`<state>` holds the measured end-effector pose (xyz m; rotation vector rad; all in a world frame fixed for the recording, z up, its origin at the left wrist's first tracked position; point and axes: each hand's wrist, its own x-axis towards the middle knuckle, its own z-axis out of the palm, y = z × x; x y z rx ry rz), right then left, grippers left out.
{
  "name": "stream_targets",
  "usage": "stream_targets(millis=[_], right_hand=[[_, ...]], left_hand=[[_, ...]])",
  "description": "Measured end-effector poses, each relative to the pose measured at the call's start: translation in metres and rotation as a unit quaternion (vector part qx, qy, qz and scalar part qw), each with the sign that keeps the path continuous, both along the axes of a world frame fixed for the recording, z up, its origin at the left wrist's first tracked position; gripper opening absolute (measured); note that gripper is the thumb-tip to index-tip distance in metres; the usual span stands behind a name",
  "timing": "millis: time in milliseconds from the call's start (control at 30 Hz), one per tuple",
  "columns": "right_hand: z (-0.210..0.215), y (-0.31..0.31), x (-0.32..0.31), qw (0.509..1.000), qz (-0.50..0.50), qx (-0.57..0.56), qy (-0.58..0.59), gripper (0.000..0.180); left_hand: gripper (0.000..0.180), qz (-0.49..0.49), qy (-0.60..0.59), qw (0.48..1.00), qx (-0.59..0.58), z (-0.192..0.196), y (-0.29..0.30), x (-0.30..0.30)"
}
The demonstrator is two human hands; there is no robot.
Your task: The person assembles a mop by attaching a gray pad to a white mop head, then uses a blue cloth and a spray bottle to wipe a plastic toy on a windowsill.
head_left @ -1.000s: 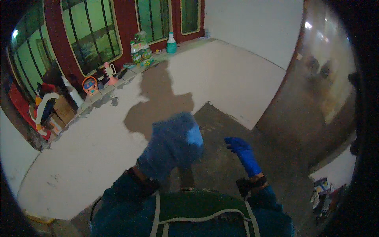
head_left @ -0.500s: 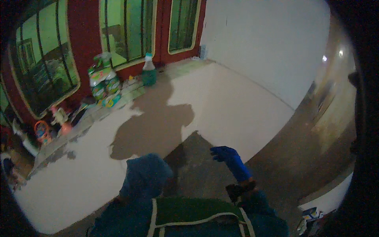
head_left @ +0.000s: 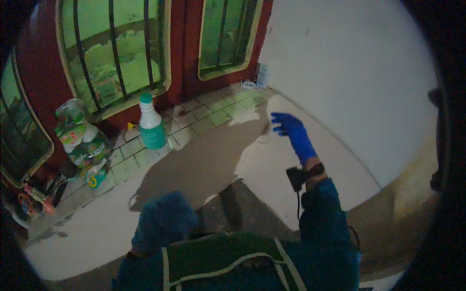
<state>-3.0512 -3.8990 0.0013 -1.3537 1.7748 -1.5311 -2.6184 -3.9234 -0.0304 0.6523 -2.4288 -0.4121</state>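
Observation:
In a blue glove, my right hand [head_left: 292,131] reaches out over the pale countertop [head_left: 274,160] toward the far corner. Its fingers are slightly bent and spread, with nothing in them. A dark band and a small black device with a cord sit on that wrist. At the lower left, a blue-grey cloth [head_left: 167,218] bunches over my left hand, which seems to hold it; the fingers are hidden beneath. Nearest beyond the cloth stands a bottle [head_left: 153,128] with a green cap and green liquid, upright on the tiled ledge [head_left: 199,121].
Clear-and-green spray bottles [head_left: 80,136] stand left on the ledge, with pink and orange items [head_left: 41,199] farther left. Barred windows [head_left: 116,48] in red frames rise behind. Small boxes [head_left: 262,76] sit in the corner by the white wall [head_left: 349,72].
My right hand has stretched forward, farther over the countertop. The view has shifted closer to the ledge and the green bottle. The cloth stays at the lower left.

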Motion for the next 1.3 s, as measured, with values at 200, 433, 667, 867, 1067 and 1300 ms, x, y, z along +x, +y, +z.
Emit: stream_targets(millis=[200,433,667,867,1067,1300], right_hand=[[0.025,-0.144,-0.146,0.993,-0.099,-0.002,0.067,0.036],[0.035,-0.243,-0.229,0.944,-0.151,0.006,0.295,0.054],[0.008,-0.277,-0.254,0.880,-0.145,0.139,0.431,0.053],[0.028,-0.257,-0.251,0.802,-0.195,0.018,0.564,0.037],[0.052,-0.243,-0.183,0.823,0.022,-0.133,0.551,0.029],[0.017,-0.247,-0.040,0.904,0.278,-0.152,0.287,0.029]], left_hand=[[0.019,0.104,0.081,0.982,0.132,-0.019,-0.020,-0.062],[0.024,0.214,0.290,0.856,0.371,-0.040,-0.017,-0.111],[0.043,0.181,0.561,0.564,0.579,-0.037,0.001,-0.138],[0.060,0.199,0.038,0.961,0.189,-0.013,-0.004,-0.129],[0.056,0.154,0.561,0.611,0.537,-0.018,0.015,-0.131],[0.051,0.209,0.359,0.799,0.435,-0.020,0.020,-0.120]])
